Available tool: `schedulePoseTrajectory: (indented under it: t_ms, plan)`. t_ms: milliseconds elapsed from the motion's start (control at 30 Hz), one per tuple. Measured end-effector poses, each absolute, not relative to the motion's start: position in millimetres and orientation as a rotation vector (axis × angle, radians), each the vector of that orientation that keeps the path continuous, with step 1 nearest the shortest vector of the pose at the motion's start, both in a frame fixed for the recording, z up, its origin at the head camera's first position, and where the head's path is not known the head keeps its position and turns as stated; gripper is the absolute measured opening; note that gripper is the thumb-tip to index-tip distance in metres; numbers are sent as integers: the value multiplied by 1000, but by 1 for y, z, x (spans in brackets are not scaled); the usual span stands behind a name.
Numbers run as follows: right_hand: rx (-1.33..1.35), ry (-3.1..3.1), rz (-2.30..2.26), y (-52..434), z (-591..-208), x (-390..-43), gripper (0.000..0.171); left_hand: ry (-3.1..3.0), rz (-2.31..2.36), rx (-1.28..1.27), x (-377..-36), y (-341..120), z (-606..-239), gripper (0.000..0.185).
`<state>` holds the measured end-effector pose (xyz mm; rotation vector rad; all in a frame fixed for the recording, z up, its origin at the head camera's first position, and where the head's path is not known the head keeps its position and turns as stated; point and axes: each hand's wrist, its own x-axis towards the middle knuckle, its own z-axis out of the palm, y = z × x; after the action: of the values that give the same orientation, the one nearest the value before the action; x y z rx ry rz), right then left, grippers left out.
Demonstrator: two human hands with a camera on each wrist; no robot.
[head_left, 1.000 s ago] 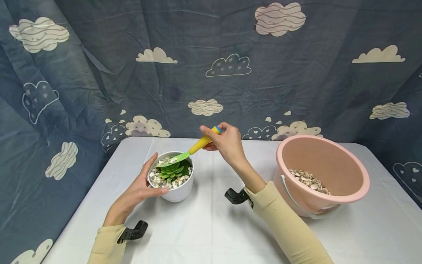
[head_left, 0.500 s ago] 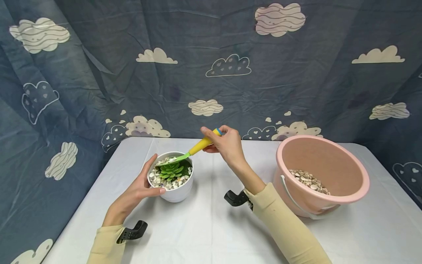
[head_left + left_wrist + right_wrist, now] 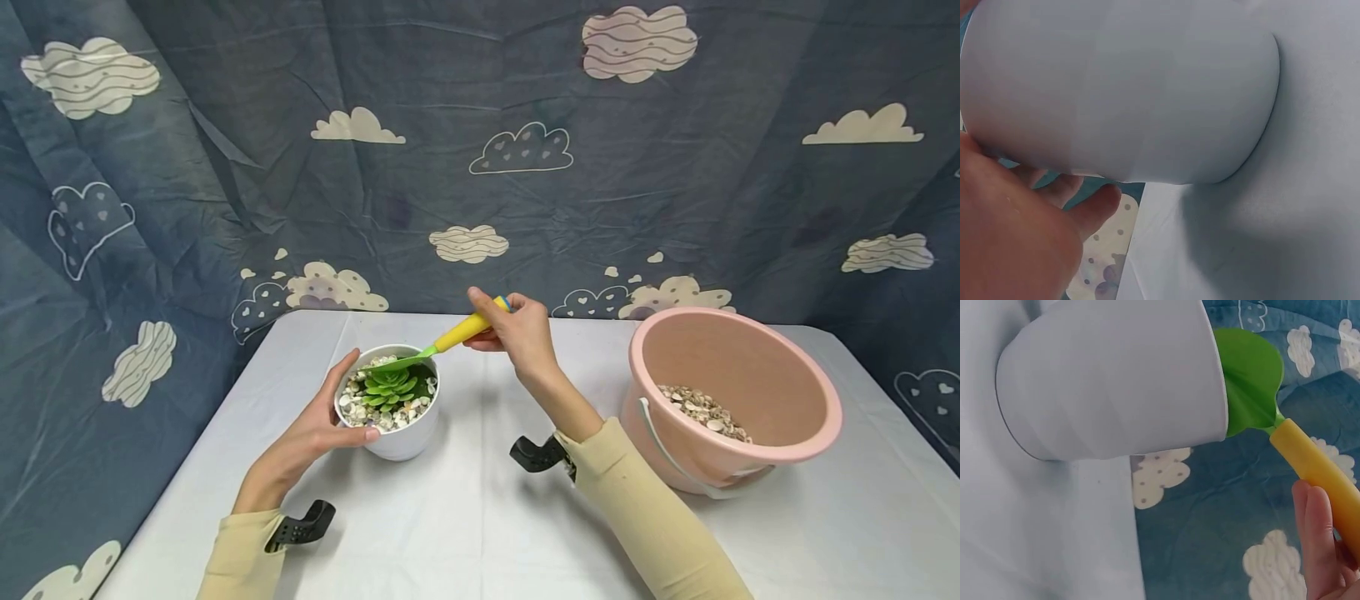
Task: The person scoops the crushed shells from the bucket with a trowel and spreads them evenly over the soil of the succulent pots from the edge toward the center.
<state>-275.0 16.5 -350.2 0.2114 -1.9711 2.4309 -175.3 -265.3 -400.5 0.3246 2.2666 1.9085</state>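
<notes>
A white flowerpot (image 3: 405, 437) stands on the table at centre left, holding a green succulent (image 3: 390, 388) ringed by small shells (image 3: 360, 411). My left hand (image 3: 303, 433) holds the pot from the left, its thumb along the near side by the rim. Between thumb and fingers of my right hand (image 3: 521, 337) is the yellow handle of a small garden trowel (image 3: 459, 332). Its green blade (image 3: 1249, 378) lies over the pot's far rim, above the succulent. Only the pot's outer wall (image 3: 1129, 94) and part of the hand show in the left wrist view.
A pink bucket (image 3: 750, 367) with a white handle stands on the right, with a heap of shells (image 3: 701, 410) inside. White cloth covers the table (image 3: 480, 517). A dark curtain (image 3: 420, 192) with cloud prints hangs behind it.
The trowel has shifted slightly right with my right hand, and its blade has tipped. Shells seen on the blade earlier have come off into the pot. My left hand has hardly moved.
</notes>
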Motion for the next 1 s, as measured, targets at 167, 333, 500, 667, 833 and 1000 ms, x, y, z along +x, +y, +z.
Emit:
schedulePoseTrajectory:
  t_ms: [167,333,500,667,833,1000]
  plan:
    - [158,-1955,2482,17,-356,-277,51,2270,1897,319,-175,-266,-401,112]
    - [104,-1932,2537,18,-360,-278,50,2257,1899,317,-176,-266,-401,112]
    - [93,-1899,2604,19,-362,-278,46,2253,1901,323,-176,-266,-400,112]
    - [143,-1900,2596,21,-361,-275,45,2257,1901,322,-175,-266,-399,111]
    - [219,-1890,2574,23,-359,-271,43,2259,1893,313,-175,-266,-399,111]
    - [254,-1870,2574,27,-357,-267,40,2259,1885,306,-175,-266,-399,111]
